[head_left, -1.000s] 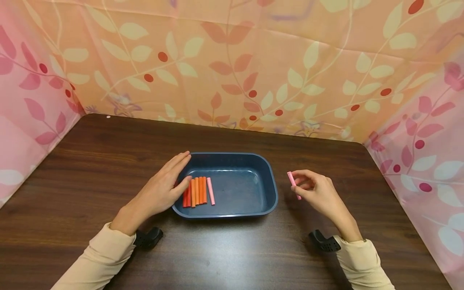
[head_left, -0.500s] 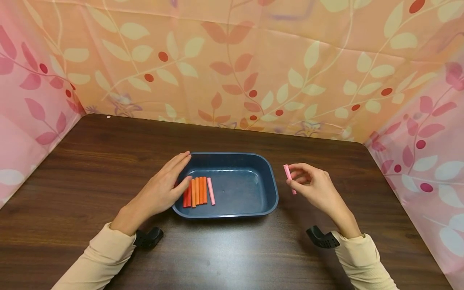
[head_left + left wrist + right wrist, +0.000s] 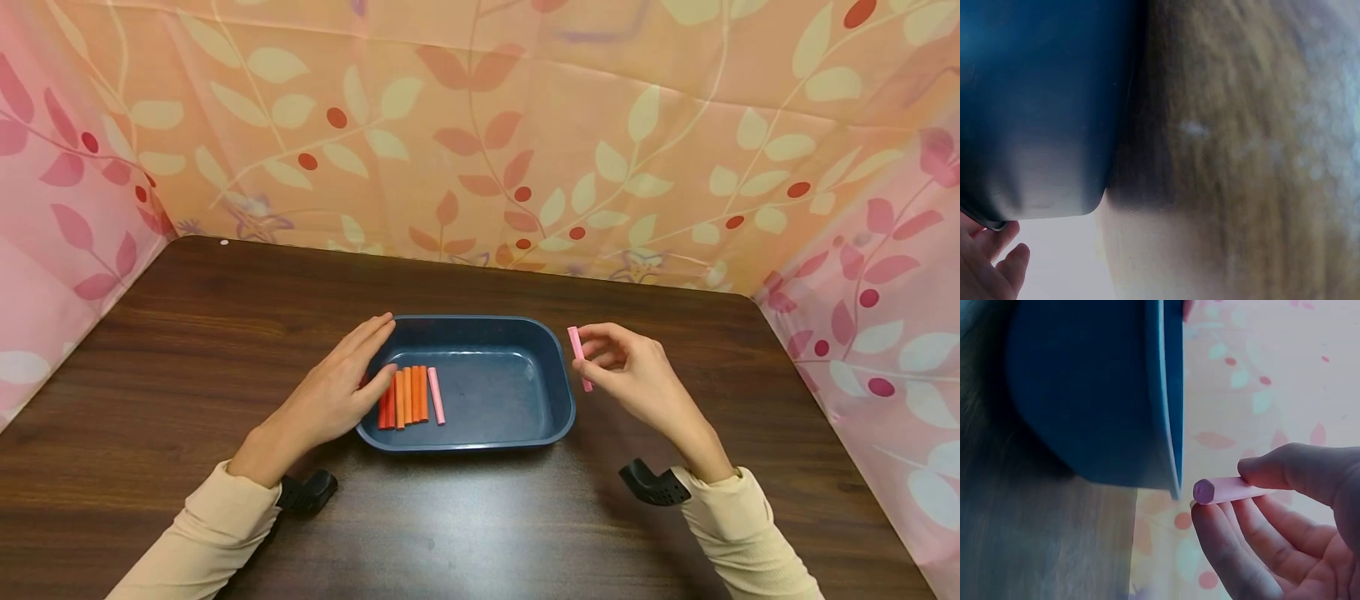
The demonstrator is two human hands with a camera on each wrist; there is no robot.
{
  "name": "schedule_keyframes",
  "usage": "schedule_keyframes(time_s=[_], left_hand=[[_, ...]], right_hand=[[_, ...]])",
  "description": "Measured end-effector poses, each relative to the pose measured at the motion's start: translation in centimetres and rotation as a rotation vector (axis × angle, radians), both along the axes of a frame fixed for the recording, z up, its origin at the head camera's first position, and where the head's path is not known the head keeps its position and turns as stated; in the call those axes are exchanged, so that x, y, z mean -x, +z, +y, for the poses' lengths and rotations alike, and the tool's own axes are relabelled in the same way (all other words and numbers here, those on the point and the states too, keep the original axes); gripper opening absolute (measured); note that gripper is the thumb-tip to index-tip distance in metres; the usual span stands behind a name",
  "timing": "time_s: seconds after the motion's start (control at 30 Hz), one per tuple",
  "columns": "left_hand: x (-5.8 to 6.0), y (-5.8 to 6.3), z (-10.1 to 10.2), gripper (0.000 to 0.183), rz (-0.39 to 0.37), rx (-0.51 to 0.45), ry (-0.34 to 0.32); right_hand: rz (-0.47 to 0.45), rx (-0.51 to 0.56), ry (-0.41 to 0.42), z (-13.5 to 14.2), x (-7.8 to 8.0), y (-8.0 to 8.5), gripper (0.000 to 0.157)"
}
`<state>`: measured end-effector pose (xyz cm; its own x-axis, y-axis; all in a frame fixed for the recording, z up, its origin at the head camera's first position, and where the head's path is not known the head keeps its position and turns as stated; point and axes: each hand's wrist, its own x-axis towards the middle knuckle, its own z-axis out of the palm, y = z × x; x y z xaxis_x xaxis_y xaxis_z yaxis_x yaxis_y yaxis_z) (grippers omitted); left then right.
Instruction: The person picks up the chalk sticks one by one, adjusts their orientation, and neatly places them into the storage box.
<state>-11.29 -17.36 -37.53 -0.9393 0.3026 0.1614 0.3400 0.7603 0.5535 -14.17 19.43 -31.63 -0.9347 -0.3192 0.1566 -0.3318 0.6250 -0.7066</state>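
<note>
My right hand (image 3: 633,364) pinches a pink chalk-like stick (image 3: 575,343) between thumb and fingertips, just outside the right rim of a dark blue plastic bin (image 3: 465,447). In the right wrist view the stick's near end (image 3: 1205,491) faces the camera, beside the bin's rim (image 3: 1163,425). My left hand (image 3: 330,392) rests at the bin's left end, its fingers extended along the rim and its thumb over the inside. Beneath that thumb lie several red and orange sticks (image 3: 416,396) in a row, partly hidden. Another pink stick (image 3: 437,396) lies just right of the row.
The bin stands on a dark wood-grain table (image 3: 480,525). Floral curtains (image 3: 480,125) hang at the back and both sides. Black wrist cameras (image 3: 654,483) are strapped to both wrists. A small white spot (image 3: 224,242) marks the table's far left edge.
My right hand has moved left and slightly away from me with the pink stick, coming nearer to the bin's right rim. The left hand and the bin's contents have stayed put.
</note>
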Motion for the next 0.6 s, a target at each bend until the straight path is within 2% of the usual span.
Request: schedule_keyframes(time_s=[0.27,0.6], left_hand=[[0.0,0.1,0.0,0.064,-0.001,-0.001,-0.002],[0.1,0.1,0.0,0.065,0.000,-0.005,0.000]], right_hand=[[-0.059,0.028,0.018,-1.7,0.1,0.4,0.038],[-0.108,0.035,0.069,-3.5,0.8,-0.2,0.038]])
